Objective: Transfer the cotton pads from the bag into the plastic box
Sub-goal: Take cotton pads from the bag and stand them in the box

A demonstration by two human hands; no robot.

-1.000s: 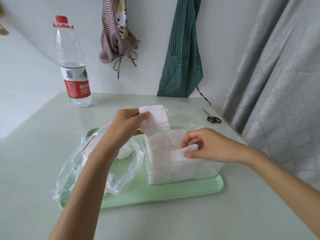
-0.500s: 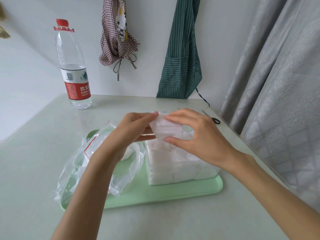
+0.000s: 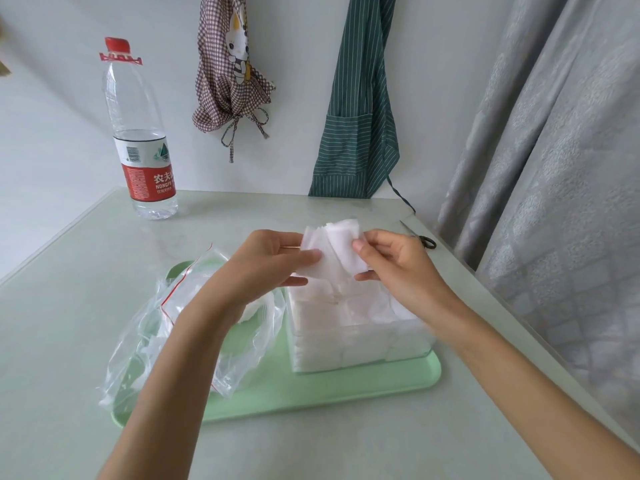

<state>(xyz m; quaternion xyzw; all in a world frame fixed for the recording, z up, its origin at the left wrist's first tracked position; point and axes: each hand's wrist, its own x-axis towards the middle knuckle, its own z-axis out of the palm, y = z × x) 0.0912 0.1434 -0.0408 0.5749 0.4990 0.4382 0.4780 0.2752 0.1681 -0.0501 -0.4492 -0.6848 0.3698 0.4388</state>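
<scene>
Both hands' grip pinches cotton pads [image 3: 334,249] above the plastic box [image 3: 360,341].

Left hand [image 3: 273,258] and right hand [image 3: 394,263] pinching cotton pads [image 3: 334,245], apparently several, above the plastic box [image 3: 356,341].

Tall clear plastic water bottle [image 3: 140,133] with red cap and red label, upright at the far left of the pale table [image 3: 69,323]. Flat light green plastic tray [image 3: 311,393] in the middle of the table. Small black-handled scissors [image 3: 420,238] near the right edge. Checked cloth apron [image 3: 230,64] and green striped apron [image 3: 360,109] on the white wall. Grey curtain [image 3: 554,168] at the right.
</scene>
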